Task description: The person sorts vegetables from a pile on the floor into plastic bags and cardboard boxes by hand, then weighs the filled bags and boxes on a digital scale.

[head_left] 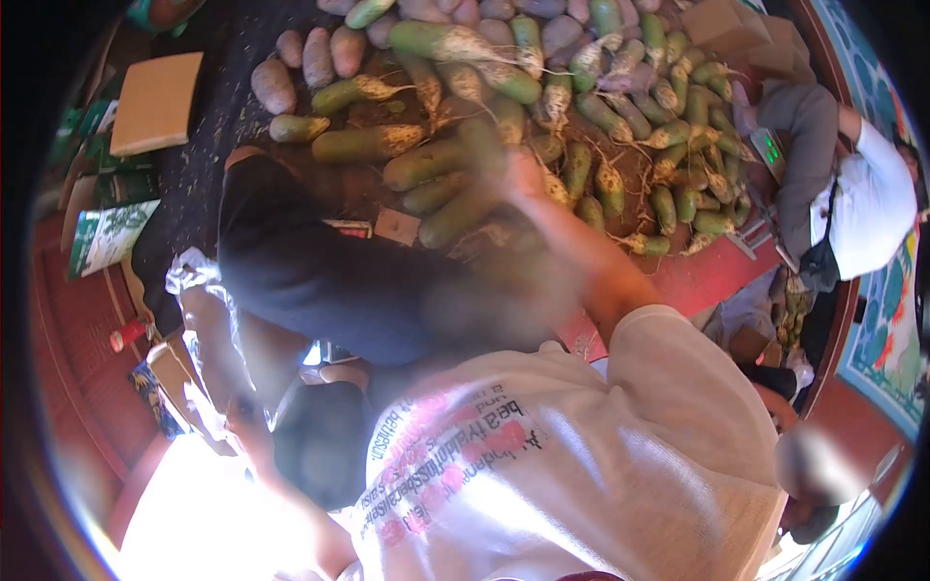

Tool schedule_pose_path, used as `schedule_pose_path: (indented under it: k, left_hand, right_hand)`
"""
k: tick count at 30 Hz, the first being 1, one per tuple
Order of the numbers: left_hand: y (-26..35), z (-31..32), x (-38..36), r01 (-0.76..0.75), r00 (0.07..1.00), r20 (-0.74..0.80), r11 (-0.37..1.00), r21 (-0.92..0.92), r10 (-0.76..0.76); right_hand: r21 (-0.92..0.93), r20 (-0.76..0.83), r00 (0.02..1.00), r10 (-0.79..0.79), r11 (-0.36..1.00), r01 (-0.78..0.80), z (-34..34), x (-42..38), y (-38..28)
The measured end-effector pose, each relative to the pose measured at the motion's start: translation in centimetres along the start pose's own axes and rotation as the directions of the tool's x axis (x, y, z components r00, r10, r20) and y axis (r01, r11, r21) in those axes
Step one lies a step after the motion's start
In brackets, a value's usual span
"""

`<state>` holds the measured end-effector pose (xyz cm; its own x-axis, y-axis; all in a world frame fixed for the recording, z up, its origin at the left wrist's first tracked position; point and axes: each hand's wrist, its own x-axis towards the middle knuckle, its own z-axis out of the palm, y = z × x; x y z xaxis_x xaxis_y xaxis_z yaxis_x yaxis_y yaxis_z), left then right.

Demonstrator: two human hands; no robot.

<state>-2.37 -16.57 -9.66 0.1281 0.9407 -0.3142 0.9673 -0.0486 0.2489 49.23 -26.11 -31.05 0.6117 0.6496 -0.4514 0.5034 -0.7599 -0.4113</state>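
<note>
My right hand point(521, 176) reaches into the pile at the top of the head view. Smeared by motion, it has its fingers around a green radish point(480, 145) that is blurred with it. Long green radishes point(368, 143) with pale, soil-covered root ends lie about that hand. On the left, my left hand point(248, 418) is low and in shadow, at the edge of a clear plastic bag point(194, 273). It seems to grip the bag's rim, though its fingers are poorly seen. What lies inside the bag I cannot make out.
Reddish-purple roots point(317, 58) lie behind the radishes. A cardboard box point(157, 103) stands at upper left. At right, a person in a white top point(877, 208) sits beside a scale's green display point(768, 145). My bent dark-trousered leg point(320, 252) lies between the bag and pile.
</note>
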Motion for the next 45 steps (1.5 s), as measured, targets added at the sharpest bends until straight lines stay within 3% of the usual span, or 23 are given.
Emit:
schedule_pose_path:
  k: [2, 3, 6, 7, 10, 13, 15, 19, 21, 23, 26, 27, 28, 29, 31, 32, 33, 34, 36, 39, 40, 42, 45]
  left_hand:
    - [-2.6, 0.8, 0.0, -0.077, 0.997, -0.025, 0.994, -0.079, 0.075]
    - [-3.4, 1.2, 0.1, -0.098, 0.994, -0.055, 0.992, -0.077, 0.094]
    - [-3.1, 0.8, 0.3, -0.134, 0.991, -0.028, 0.991, -0.011, 0.133]
    - [-3.3, 0.9, 0.4, -0.109, 0.994, -0.026, 0.994, 0.001, 0.108]
    - [-3.2, 0.1, 0.7, -0.094, 0.995, 0.037, 0.994, 0.049, 0.092]
    - [-0.3, -1.8, -0.3, -0.184, 0.978, 0.128, 0.974, 0.134, 0.167]
    - [1.3, -1.4, -0.7, -0.210, 0.977, 0.074, 0.958, 0.197, 0.199]
    - [-0.5, -0.6, -0.1, -0.171, 0.984, 0.002, 0.955, 0.242, 0.176]
    - [-1.5, -0.2, 0.3, -0.126, 0.991, -0.020, 0.963, 0.236, 0.135]
    - [-2.6, 0.5, 0.8, -0.073, 0.995, -0.053, 0.969, 0.235, 0.088]
    - [-4.7, 1.5, 1.6, 0.021, 0.995, -0.104, 0.975, 0.221, 0.002]
    - [-5.2, 1.8, 1.5, 0.034, 0.994, -0.105, 0.982, 0.186, -0.015]
    - [-3.8, 1.0, 1.1, 0.011, 0.998, -0.059, 0.997, 0.078, -0.007]
    - [-2.4, 0.2, 0.8, -0.002, 1.000, -0.013, 0.999, -0.032, 0.002]
    - [-6.8, -0.4, 2.0, -0.053, 0.997, -0.056, 0.999, 0.008, 0.053]
    - [-9.4, -1.2, 2.8, -0.082, 0.992, -0.092, 0.996, 0.039, 0.085]
    - [-11.9, -1.4, 2.8, -0.091, 0.989, -0.116, 0.994, 0.055, 0.097]
    - [-11.3, -2.1, 2.1, -0.006, 0.987, -0.158, 1.000, 0.002, 0.006]
    - [-7.6, -2.9, -0.2, 0.114, 0.952, -0.268, 0.983, -0.144, -0.149]
    - [-11.2, -3.9, -0.8, -0.104, 0.922, -0.386, 0.947, -0.304, -0.023]
    - [-6.4, -4.7, -3.7, 0.088, 0.910, -0.317, 0.871, -0.483, -0.267]
    - [-11.6, -5.4, -4.1, 0.053, 0.880, -0.410, 0.908, -0.415, -0.239]
    - [-8.8, -5.7, -5.6, 0.067, 0.817, -0.477, 0.875, -0.479, -0.323]
  right_hand:
    - [0.059, -0.064, 0.998, 0.016, 0.998, -0.012, 1.2, -1.9, 0.0]
    - [0.132, -0.179, 0.983, 0.033, 0.991, -0.009, 1.4, -3.2, -0.6]
    - [0.551, 0.088, 0.980, 0.177, 0.811, -0.196, -0.3, -4.7, -1.8]
    - [0.561, 0.032, 0.971, 0.237, 0.800, -0.214, 0.7, -4.3, -1.7]
    - [0.650, 0.089, 0.987, 0.132, 0.744, -0.157, 0.7, -3.1, -2.0]
    - [0.689, -0.104, 0.995, -0.003, 0.721, 0.074, 0.9, -1.2, -2.3]
    - [0.672, -0.227, 0.972, -0.063, 0.712, 0.203, 0.9, -1.1, -1.5]
    - [0.436, -0.403, 0.900, -0.164, 0.831, 0.346, -0.4, -4.8, 3.3]
    - [0.444, -0.519, 0.849, -0.102, 0.817, 0.369, 0.8, -6.1, 8.2]
    - [0.319, -0.555, 0.831, 0.037, 0.932, 0.171, -0.2, -7.6, 13.0]
    - [0.228, -0.616, 0.778, 0.122, 0.973, 0.028, -3.1, -7.7, 20.9]
    - [-0.024, -0.752, 0.658, 0.036, 0.996, -0.081, -2.8, -6.8, 25.0]
    - [-0.029, -0.684, 0.717, 0.138, 0.976, -0.216, -4.5, -6.4, 27.3]
    - [-0.159, -0.699, 0.709, 0.098, 0.945, -0.287, -6.3, -6.0, 29.3]
    - [-0.225, -0.541, 0.812, 0.220, 0.892, -0.392, -10.7, -5.5, 31.2]
    - [-0.376, -0.474, 0.841, 0.262, 0.803, -0.462, -11.4, -4.0, 34.3]
    - [-0.400, -0.501, 0.829, 0.249, 0.782, -0.477, -11.5, -3.0, 36.8]
    - [-0.357, -0.415, 0.843, 0.342, 0.791, -0.497, -13.1, -2.7, 36.9]
    - [-0.386, -0.320, 0.873, 0.369, 0.791, -0.475, -13.4, -1.0, 40.3]
    - [-0.512, -0.184, 0.947, 0.265, 0.796, -0.322, -12.3, 1.6, 47.6]
    - [-0.583, -0.131, 0.944, 0.302, 0.747, -0.320, -11.6, 2.5, 44.9]
    - [-0.676, -0.124, 0.898, 0.421, 0.627, -0.387, -14.1, -0.4, 41.1]
    - [-0.679, -0.205, 0.872, 0.444, 0.577, -0.453, -13.3, -0.7, 42.5]
